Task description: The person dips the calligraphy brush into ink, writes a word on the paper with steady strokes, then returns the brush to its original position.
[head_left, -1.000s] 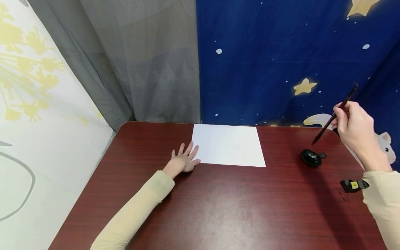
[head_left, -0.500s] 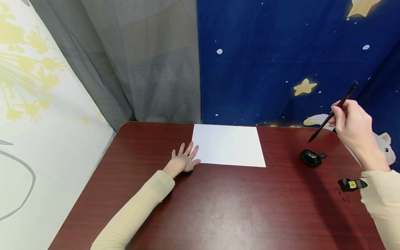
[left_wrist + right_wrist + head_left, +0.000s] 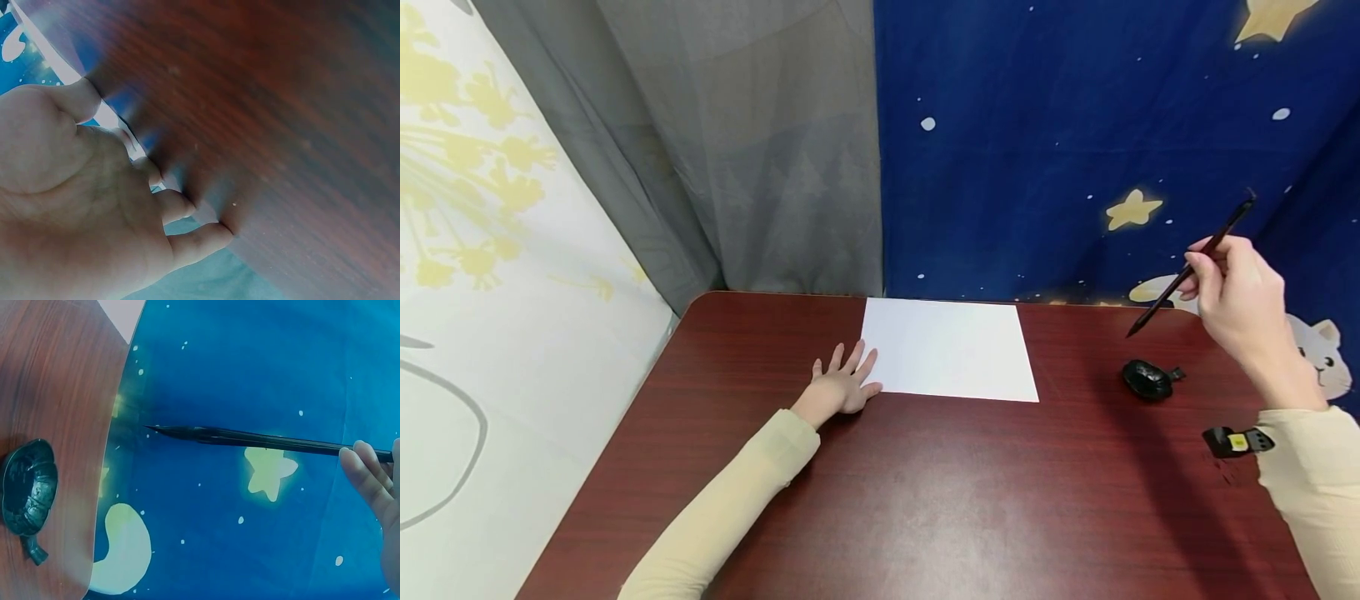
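Note:
My left hand (image 3: pixel 838 390) lies with fingers spread at the lower left corner of a white sheet of paper (image 3: pixel 951 350); its fingertips touch the table in the left wrist view. On the right, my right hand (image 3: pixel 1243 296) pinches a dark ink brush (image 3: pixel 1187 271) partway along its handle, held up in the air with the pointed tip angled down to the left. Beneath and a little right of that tip sits a small black ink dish (image 3: pixel 1147 380). The right wrist view shows the dish (image 3: pixel 30 487) as lobed, with a stubby handle, and the brush tip (image 3: pixel 169 430) dark and pointed.
The dark red wooden table (image 3: pixel 940 500) reaches to a grey curtain (image 3: pixel 782 167) and a blue star-patterned curtain (image 3: pixel 1037 167) at the back. A white patterned surface (image 3: pixel 512 375) borders it on the left. A small black wrist camera (image 3: pixel 1236 442) sticks out from the right sleeve.
My right hand has drifted left with the brush, its tip moving left and slightly up past the ink dish. The left hand and paper have stayed in place.

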`<act>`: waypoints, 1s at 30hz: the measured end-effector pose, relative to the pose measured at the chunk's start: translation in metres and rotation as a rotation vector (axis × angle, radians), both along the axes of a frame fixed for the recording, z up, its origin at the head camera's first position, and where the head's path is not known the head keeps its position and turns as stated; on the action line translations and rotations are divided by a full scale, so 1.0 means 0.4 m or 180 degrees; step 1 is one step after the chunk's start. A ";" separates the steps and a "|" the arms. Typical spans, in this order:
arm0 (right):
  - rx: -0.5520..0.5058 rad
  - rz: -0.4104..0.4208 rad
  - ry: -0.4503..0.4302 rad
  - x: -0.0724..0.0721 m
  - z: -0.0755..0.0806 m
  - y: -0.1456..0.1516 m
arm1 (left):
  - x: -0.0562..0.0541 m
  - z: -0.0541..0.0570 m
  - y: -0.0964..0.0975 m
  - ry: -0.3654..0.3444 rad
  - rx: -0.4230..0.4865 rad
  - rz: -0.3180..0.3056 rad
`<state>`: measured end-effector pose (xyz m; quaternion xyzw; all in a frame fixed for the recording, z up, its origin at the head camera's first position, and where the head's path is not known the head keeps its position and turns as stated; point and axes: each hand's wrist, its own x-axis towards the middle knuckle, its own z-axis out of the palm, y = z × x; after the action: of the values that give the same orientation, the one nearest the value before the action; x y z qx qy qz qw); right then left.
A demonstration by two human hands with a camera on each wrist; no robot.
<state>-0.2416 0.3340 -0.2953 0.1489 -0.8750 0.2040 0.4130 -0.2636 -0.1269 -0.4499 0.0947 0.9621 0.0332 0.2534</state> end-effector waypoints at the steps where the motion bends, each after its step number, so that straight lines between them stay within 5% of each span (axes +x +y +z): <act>1: 0.0000 -0.0011 0.0002 0.000 0.001 -0.002 | 0.004 0.007 0.001 0.0005 0.0010 0.0000; 3: 0.0014 -0.0047 -0.0005 -0.001 0.001 -0.006 | 0.011 0.016 0.002 0.0019 0.0040 -0.0003; 10: 0.0015 0.0035 -0.0010 -0.009 0.004 -0.018 | -0.004 -0.020 -0.011 0.0087 0.0113 -0.0037; 17: 0.0011 0.0133 0.0004 -0.013 0.005 -0.036 | 0.015 0.021 0.003 -0.0003 -0.0021 0.0009; 26: -0.0091 0.0255 0.0136 -0.024 0.010 -0.063 | 0.001 -0.011 -0.006 0.0066 0.0037 -0.0016; 30: -0.0072 0.0297 0.0136 -0.022 0.016 -0.076 | 0.010 0.005 -0.003 0.0073 0.0058 -0.0017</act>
<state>-0.2505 0.3034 -0.2890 0.1891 -0.8558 0.2297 0.4233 -0.2596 -0.1280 -0.4480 0.1000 0.9644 0.0403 0.2416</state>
